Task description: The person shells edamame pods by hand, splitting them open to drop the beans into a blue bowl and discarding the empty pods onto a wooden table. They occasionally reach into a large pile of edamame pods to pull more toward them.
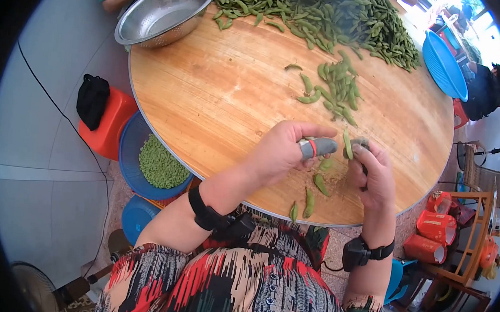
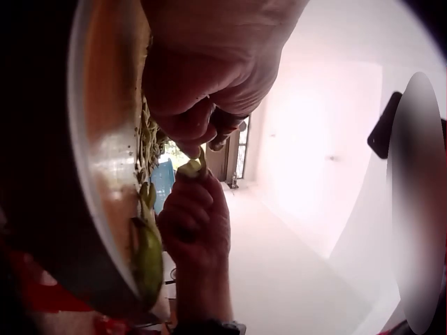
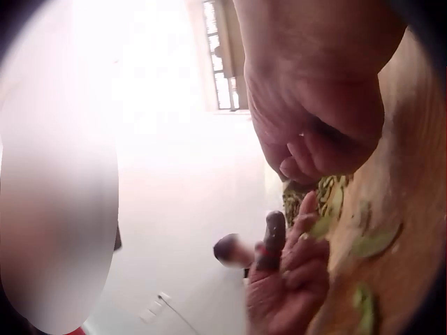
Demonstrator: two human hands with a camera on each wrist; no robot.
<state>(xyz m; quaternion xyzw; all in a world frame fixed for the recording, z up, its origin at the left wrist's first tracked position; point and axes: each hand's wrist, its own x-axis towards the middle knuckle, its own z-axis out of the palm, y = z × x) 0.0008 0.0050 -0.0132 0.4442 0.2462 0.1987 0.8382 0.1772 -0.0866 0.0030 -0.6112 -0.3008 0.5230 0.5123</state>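
An edamame pod [image 1: 347, 144] stands up between the thumb and fingers of my right hand [image 1: 378, 173], which pinches it above the wooden table. Dark grey covers show on fingers of that hand. My left hand [image 1: 279, 149] is just left of the pod, with its index finger reaching toward it. A grey cover [image 1: 322, 147] with a red band sits on the left thumb. In the left wrist view, the pod [image 2: 193, 167] shows pale at the tip of the right hand. Below the hands, loose pods [image 1: 309, 202] lie near the table's edge.
A big heap of pods [image 1: 329, 16] covers the table's far side, with a smaller pile [image 1: 341, 84] nearer. A steel colander [image 1: 166, 14] stands at the far left edge, a blue basket [image 1: 445, 65] at the right. Shelled beans [image 1: 161, 164] fill a blue basket below the table.
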